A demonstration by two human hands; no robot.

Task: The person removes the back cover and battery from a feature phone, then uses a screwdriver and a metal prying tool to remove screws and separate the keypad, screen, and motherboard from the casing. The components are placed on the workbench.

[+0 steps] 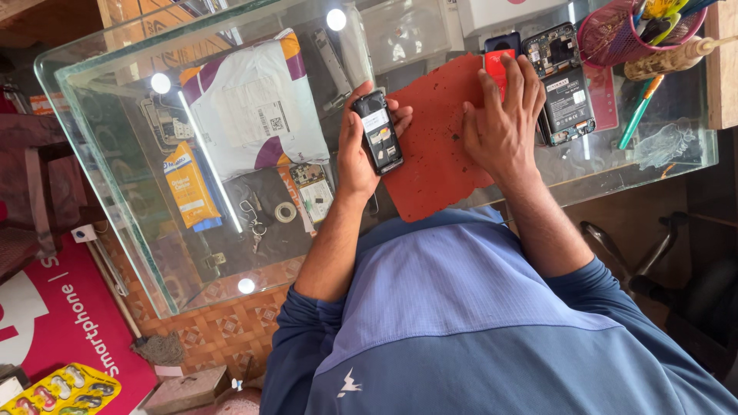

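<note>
The person sits at a glass worktop (115, 200), blue sleeves nearest the camera. The left hand (357, 154) has its grip closed around a small black phone (378, 132), held back-up above the worktop's near edge; the cover is already off and the inner compartment shows. The right hand (503, 123) lies flat, fingers spread, on a red mat (434, 161), touching a small red part (498, 68) at the mat's far edge; nothing is clasped. By judgement, opening is done and refitting remains. Just beyond lies an opened phone (565, 92) with its battery exposed. Under the glass: an orange box (188, 184), a white and purple parcel bag (254, 107). Farthest right stands a pink mesh pen holder (615, 38).
</note>
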